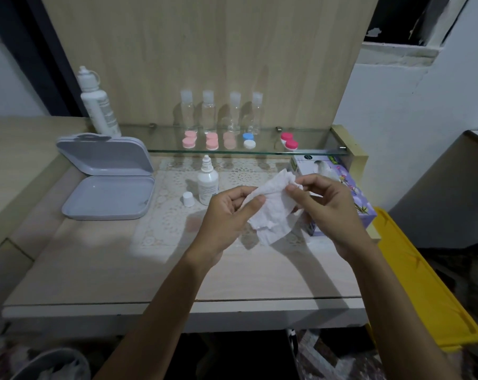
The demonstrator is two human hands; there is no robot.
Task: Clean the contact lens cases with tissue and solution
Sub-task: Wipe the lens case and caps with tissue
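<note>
A crumpled white tissue hangs above the table between both hands. My left hand pinches its left edge with thumb and fingers. My right hand pinches its upper right corner. A small white solution bottle stands uncapped behind my left hand, its white cap beside it. Several contact lens cases sit on the glass shelf: pink ones, a blue and white one and a red and white one.
A purple tissue box lies behind my right hand. An open grey case sits at the left. A large white bottle and several clear small bottles stand on the shelf. A yellow lid leans at the right.
</note>
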